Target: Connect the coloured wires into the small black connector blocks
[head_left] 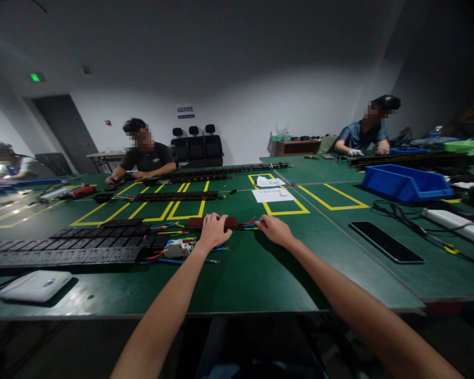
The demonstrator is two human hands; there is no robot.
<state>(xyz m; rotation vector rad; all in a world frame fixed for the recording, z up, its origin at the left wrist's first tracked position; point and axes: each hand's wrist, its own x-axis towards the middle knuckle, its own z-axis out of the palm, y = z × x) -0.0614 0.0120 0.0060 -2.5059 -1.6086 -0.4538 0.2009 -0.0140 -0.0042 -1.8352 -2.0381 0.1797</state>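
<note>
My left hand (214, 231) lies over a dark red, flat block (195, 222), fingers curled over its far edge and the thumb at its near side. Coloured wires (247, 225), among them red, blue and green, run out of the block's right end. My right hand (275, 229) pinches the ends of these wires between thumb and fingertips. Left of my left hand lie black socket strips (98, 248) side by side, with loose wires ending in ring terminals. A white circuit breaker (177, 248) sits at their right end, close to my left wrist.
A white rounded device (36, 286) lies front left on the green table (245, 289). A phone (385, 241), black cables, a white power strip (458, 223) and a blue bin (408, 183) stand right. Paper sheets (274, 195) lie beyond my hands. Several people sit across the table.
</note>
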